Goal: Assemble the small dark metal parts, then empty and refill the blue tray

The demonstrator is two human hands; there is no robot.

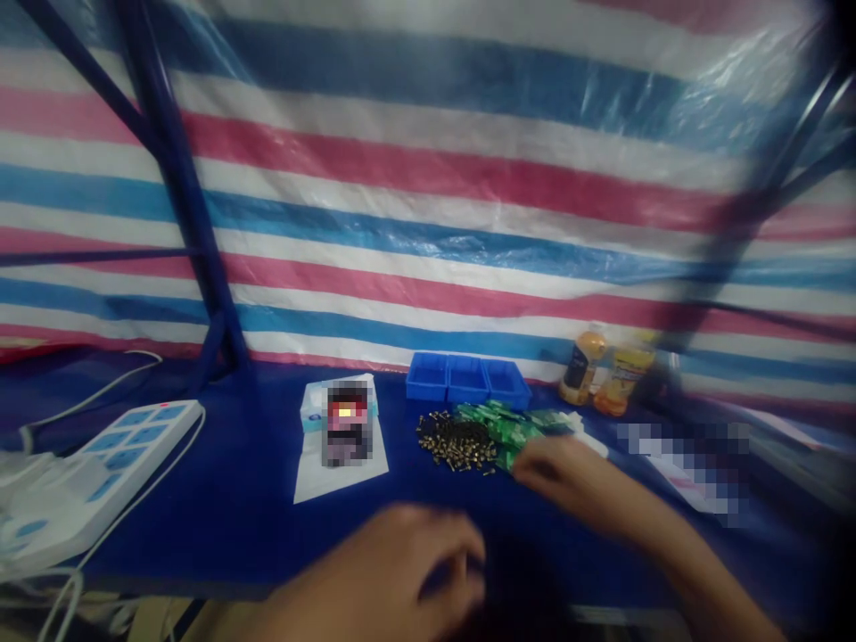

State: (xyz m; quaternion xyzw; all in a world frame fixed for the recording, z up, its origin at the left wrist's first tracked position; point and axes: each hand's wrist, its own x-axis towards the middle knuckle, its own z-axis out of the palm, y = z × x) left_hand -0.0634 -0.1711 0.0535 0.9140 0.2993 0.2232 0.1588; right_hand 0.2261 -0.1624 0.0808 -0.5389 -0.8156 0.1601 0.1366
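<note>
My left hand (418, 566) is over the near part of the blue table, its fingers curled inward and their tips close together. Anything in that hand is too blurred to make out. Farther right, my right hand (552, 468) reaches to the near edge of a heap of green plastic packets (512, 426). Its fingers bend down, and what lies under them is hidden. Beside the packets is a pile of small brass-coloured and dark screws (461, 444). Just behind the pile stands a blue tray with three compartments (466, 392).
A white power strip (144, 450) with cords lies at left. A box and paper sheet (314, 468) sit left of the screws. Two drink bottles (580, 370) stand at back right. Striped plastic sheeting (455, 214) hangs behind, with dark metal posts at both sides.
</note>
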